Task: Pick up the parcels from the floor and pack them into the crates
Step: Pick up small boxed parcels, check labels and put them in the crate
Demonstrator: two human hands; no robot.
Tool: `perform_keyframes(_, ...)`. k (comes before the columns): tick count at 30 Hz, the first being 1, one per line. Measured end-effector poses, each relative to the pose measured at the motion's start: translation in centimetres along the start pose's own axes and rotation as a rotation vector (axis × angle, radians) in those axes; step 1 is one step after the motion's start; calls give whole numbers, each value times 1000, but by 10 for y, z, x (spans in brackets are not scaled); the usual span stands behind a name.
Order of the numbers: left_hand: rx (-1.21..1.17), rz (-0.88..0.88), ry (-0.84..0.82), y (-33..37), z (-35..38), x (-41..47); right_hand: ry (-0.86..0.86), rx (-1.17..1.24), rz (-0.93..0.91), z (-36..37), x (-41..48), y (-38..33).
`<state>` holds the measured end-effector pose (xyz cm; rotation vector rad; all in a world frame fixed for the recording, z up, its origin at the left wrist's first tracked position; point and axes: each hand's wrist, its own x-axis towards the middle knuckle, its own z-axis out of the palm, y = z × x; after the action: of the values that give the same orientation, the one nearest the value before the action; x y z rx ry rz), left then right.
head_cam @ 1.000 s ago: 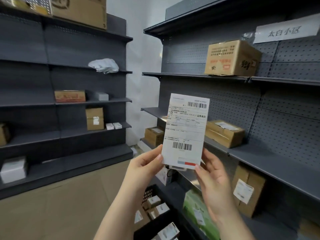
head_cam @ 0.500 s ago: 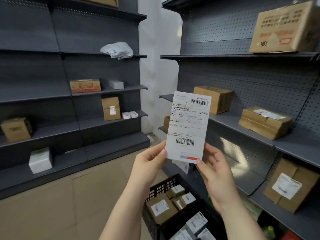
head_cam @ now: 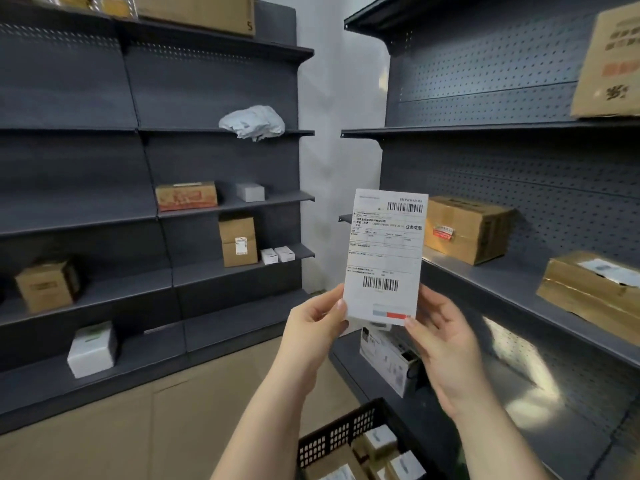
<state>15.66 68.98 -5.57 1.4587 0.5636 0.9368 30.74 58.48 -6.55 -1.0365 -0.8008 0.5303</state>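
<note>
I hold a white shipping label upright in front of me, with barcodes at its top and lower middle. My left hand pinches its lower left edge and my right hand pinches its lower right corner. Below my arms a black plastic crate stands on the floor with several small labelled parcels inside. The crate's near part is cut off by the frame's bottom edge.
Dark grey shelving lines the left and the right wall. Cardboard boxes, a white box and a white mailer bag sit on the shelves. A white printed box lies on the low right shelf. Beige floor stretches to the left.
The view has swung left and slightly down, so the right shelves and boxes shifted rightward. Both hands keep the same hold on the label, which sits a little lower in view.
</note>
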Motion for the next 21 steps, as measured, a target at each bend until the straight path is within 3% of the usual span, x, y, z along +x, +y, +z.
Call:
perform_keyframes(9,-29,13,-12,-13,22,119,-58,30,-47,-22,126,17)
perform_keyframes(14,-31,-44,-1,-41,30,163,-19,1,-4,-33,164,51)
perform_keyframes(21,-93,-104,-111,-74,24,236,61,-125,23,-37,208,90)
